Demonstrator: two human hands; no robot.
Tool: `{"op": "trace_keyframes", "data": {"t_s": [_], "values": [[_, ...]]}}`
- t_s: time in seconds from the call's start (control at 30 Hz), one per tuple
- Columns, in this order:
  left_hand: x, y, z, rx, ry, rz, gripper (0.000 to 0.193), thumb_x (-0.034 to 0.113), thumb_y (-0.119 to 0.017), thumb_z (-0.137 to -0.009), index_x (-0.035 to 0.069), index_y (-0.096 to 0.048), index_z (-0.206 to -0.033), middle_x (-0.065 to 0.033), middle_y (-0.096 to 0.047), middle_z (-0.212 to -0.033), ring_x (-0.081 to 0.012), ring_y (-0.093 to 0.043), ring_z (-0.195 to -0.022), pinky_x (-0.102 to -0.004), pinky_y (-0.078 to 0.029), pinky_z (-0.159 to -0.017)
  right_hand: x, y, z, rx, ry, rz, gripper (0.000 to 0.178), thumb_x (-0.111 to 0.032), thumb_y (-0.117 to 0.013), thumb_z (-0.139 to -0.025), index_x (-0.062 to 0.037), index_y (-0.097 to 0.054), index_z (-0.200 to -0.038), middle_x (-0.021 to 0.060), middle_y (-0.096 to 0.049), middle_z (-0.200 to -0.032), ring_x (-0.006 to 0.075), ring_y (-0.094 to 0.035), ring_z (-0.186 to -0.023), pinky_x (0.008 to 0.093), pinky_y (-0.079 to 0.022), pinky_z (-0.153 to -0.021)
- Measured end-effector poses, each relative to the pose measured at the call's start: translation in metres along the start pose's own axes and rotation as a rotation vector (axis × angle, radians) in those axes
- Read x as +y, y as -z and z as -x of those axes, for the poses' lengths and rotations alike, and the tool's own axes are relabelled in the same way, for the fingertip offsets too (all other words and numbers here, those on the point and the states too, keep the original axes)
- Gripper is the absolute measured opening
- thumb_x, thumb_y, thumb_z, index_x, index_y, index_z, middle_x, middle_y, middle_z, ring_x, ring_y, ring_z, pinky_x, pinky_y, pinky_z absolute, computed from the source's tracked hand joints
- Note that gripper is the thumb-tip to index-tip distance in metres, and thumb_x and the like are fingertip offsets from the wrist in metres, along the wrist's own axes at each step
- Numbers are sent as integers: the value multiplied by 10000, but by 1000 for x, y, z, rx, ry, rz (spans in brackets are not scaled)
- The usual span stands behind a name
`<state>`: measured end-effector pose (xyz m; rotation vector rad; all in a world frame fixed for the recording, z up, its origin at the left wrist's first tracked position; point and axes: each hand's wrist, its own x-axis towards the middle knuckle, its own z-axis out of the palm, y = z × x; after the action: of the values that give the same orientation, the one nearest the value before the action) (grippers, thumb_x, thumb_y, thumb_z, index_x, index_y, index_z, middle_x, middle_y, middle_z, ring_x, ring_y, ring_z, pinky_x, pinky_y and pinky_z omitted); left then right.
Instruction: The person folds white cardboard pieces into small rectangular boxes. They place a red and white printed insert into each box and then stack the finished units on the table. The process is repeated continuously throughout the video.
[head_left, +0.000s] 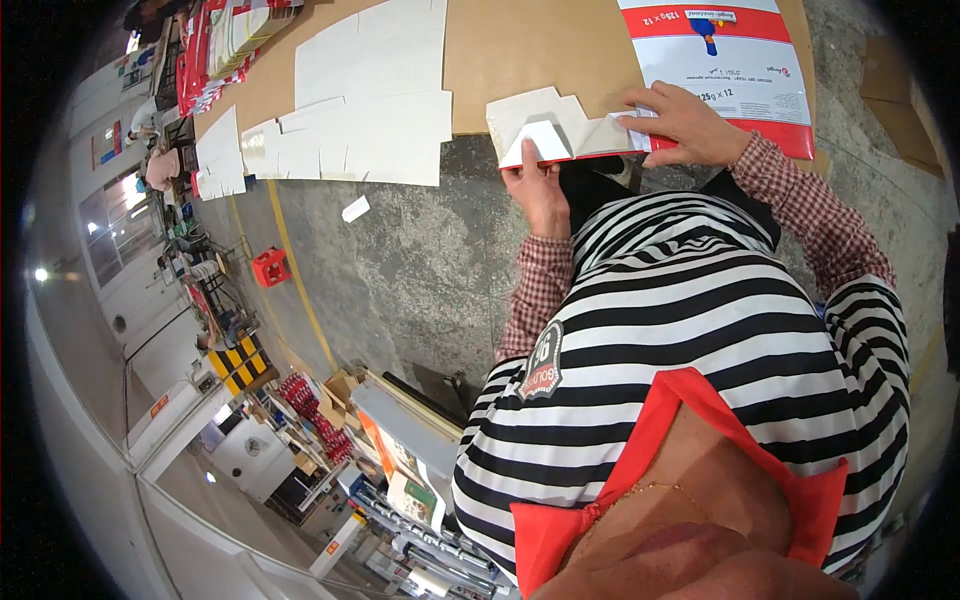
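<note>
A small carton (545, 108), white on the inside with a red outer edge, is partly folded at the near edge of the brown table (540, 50). My left hand (541, 200) grips its near left side, the thumb pressed on a raised white flap. At its right end my right hand (697, 126) pinches the carton, fingers on top and thumb at the near edge. Just beyond that hand lies a flat printed carton sheet (720, 70) in red, white and blue. Flat white carton blanks (370, 140) with slits overlap to the left.
Stacks of red and white packaging (215, 70) stand at the table's far left. A small white scrap (355, 208) and a red plastic stool or crate (270, 267) are on the concrete floor. Brown cardboard (900, 100) lies at right. Other people (162, 168) appear far left.
</note>
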<state>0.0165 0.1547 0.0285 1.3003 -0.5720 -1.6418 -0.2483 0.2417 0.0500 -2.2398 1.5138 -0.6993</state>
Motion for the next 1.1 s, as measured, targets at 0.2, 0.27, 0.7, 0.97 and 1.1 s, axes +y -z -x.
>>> {"op": "trace_keyframes", "data": {"t_s": [0.2, 0.27, 0.7, 0.97, 1.1], "values": [[6, -68, -1, -726, -1278, -998, 624, 279, -751, -862, 27, -462, -1354, -196, -500, -1381, -395, -485, -1270, -523, -415, -1008, -10, 14, -1, -111, -23, 25, 596, -416, -780, -709, -91, -662, -1194, 107, -517, -1304, 284, -497, -1121, 401, -437, -947], [22, -94, 14, -985, -1258, -1534, 980, 625, -693, -784, 12, -354, -1469, -258, -330, -1517, -459, -282, -1407, -610, -213, -1116, -7, 24, -2, -293, -54, 69, 611, -378, -814, -665, -90, -661, -1182, 99, -514, -1296, 281, -496, -1134, 415, -429, -945], [-10, -112, -24, -1047, -1231, -1494, 1100, 828, -398, -800, -32, -312, -1480, -260, -279, -1550, -437, -265, -1427, -621, -171, -1119, 9, 31, 51, 170, -271, 215, 787, -317, -786, -740, -181, -474, -1450, 104, -348, -1551, 313, -302, -1435, 473, -250, -1195], [-24, -121, -16, -920, -1301, -1762, 864, 646, -501, -906, 7, -369, -1472, -272, -267, -1553, -481, -234, -1430, -644, -193, -1106, 21, 15, 60, 166, -235, 287, 597, -292, -697, -854, -171, -525, -1413, 123, -398, -1521, 296, -344, -1416, 465, -262, -1180], [-31, -137, -22, -828, -1249, -1706, 648, 508, -493, -973, 131, -397, -1491, -221, -270, -1573, -512, -214, -1423, -642, -183, -1117, 36, 27, 92, 387, -423, 258, 503, -256, -696, -872, -173, -590, -1356, 139, -445, -1488, 309, -394, -1385, 457, -292, -1158]]}}
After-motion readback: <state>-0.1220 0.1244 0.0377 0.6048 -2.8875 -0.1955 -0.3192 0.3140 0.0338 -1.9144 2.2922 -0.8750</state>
